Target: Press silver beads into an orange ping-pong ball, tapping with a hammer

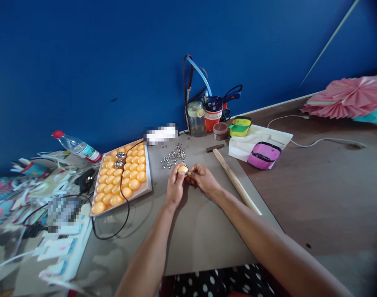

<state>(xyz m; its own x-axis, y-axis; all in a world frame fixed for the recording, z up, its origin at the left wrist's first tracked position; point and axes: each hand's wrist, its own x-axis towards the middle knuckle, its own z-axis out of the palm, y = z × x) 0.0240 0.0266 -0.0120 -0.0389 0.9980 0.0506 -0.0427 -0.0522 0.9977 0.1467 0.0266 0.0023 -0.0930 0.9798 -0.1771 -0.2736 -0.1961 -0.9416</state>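
Note:
My left hand is closed around a small orange ball, like a ping-pong ball, above the grey mat. My right hand meets it from the right. Its fingertips are pinched together at the ball's lower edge, where something small and silvery shows; I cannot make out what they hold. Just beyond my hands lies a loose heap of small shiny metal studs. To the left a shallow box holds rows of similar orange balls, and two silvery studded balls sit among them.
A hammer with a wooden handle lies to the right. Behind it are a jar, red cups, a purple pouch and white paper. A black cable crosses the box. A bottle and power strip are left.

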